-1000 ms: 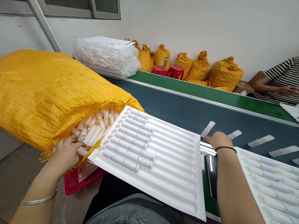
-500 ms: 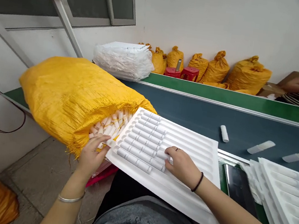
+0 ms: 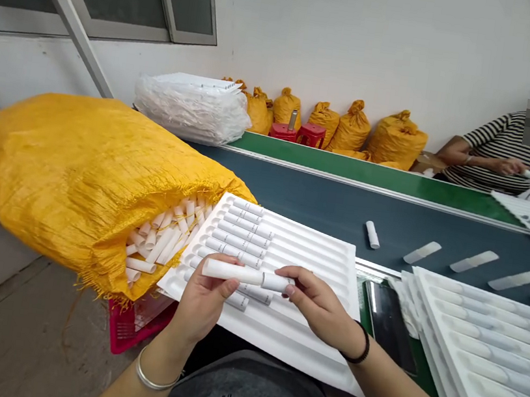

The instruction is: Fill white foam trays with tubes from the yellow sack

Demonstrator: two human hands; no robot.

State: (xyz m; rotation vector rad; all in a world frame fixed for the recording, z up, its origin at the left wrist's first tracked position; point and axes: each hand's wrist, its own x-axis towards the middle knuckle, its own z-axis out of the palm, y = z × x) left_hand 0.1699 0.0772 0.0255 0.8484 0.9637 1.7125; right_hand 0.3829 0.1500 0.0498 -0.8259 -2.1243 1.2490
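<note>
My left hand (image 3: 206, 292) is closed round a plain white tube (image 3: 232, 272). The fingers of my right hand (image 3: 316, 304) pinch a shorter grey-white tube with printed marks (image 3: 275, 283). The two tubes meet end to end above a white ridged tray (image 3: 308, 241); I cannot tell how far one sits inside the other. Several printed tubes (image 3: 242, 240) lie in the grooves along the tray's left part, some hidden under my hands. Beside the tray, a large yellow woven sack (image 3: 96, 168) lies on its side, its mouth full of loose white tubes (image 3: 167, 244).
White and translucent tubes (image 3: 473, 261) lie on the dark conveyor belt (image 3: 314, 195). Stacked filled trays (image 3: 452, 343) and a black phone (image 3: 388, 324) are at right. A plastic-wrapped stack (image 3: 192, 106) stands behind. Across the belt, a person in a striped top (image 3: 499, 143) handles a pale item.
My left hand has come from the sack's mouth with a white tube, and my right hand has lifted a printed tube off the tray to meet it. The view has shifted right.
</note>
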